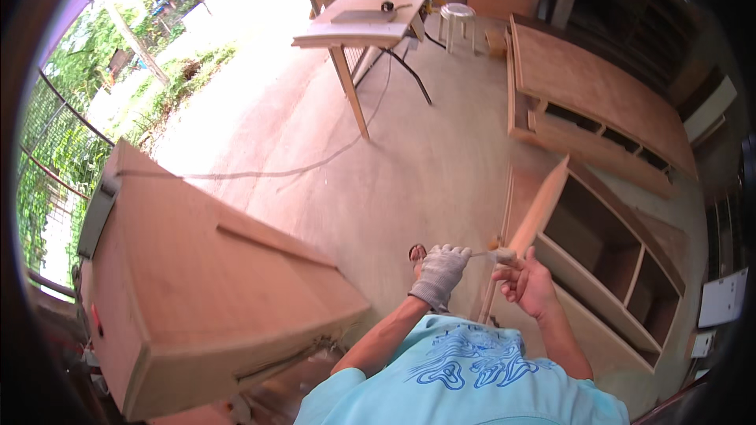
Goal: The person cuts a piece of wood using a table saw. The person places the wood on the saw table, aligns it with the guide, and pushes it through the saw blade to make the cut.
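Note:
In front of my body, my gloved left hand [441, 275] is closed around a small thin tool [484, 256] that points to the right. My bare right hand [524, 283] is at the other end of it, fingertips on a pale piece whose exact nature I cannot make out, thumb raised and lower fingers curled. Beside my right hand lies an open-fronted wooden cabinet [591, 228] with dividers. To my left stands a large plywood box [197, 275] with a strip along its top face. My foot [417, 253] shows just past the glove.
A long worktable [350, 31] with boards and a small dark tool stands ahead, a white stool [457, 14] beside it. A cord [307, 167] crosses the concrete floor. Another wooden cabinet [591, 79] lies at right rear. Wire fencing [51, 149] and plants are at left.

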Available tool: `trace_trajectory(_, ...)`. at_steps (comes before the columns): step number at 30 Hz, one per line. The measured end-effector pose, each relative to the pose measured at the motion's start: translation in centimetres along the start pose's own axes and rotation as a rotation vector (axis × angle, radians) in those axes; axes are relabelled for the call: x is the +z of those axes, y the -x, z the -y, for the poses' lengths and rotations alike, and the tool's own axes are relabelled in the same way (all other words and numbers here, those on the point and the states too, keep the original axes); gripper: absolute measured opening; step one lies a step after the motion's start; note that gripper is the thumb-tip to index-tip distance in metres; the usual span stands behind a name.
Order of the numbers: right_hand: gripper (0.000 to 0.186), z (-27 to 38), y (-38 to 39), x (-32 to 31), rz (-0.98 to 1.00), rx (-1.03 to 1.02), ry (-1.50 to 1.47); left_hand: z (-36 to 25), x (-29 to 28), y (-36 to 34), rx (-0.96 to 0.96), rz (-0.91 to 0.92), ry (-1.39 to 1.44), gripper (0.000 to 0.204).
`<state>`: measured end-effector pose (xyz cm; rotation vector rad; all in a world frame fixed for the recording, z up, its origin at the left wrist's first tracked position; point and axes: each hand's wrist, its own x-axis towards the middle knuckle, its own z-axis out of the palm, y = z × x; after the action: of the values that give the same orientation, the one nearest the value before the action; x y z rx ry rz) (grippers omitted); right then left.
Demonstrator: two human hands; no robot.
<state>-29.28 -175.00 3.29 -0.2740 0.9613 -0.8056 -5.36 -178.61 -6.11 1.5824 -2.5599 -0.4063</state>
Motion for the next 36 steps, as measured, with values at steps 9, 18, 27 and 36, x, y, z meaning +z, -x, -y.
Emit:
trace_trajectory(9, 0.042, 21.2, -30.4, 3.8, -0.091, -0.490, 0.521, 15.6, -9.6, -38.0, -0.132, -0.519, 0.932, 0.026)
trace_trajectory(18, 0.094, 41.8, -50.7, 7.8, -0.318, -1.053, 1.071, 17.2, -17.1, -69.5, -0.214, -0.411, 1.421, 0.033)
trace_trajectory(27, 0.075, 68.0, -73.5, 6.3, -0.086, -1.064, 1.286, 28.9, -21.6, -99.7, -0.333, -0.508, 1.219, 0.054)
trace_trajectory(36, 0.051, 90.2, -94.6, 13.8, 0.476, -1.008, 1.425, 51.6, -29.1, -115.5, -0.291, -0.980, 1.435, 0.070)
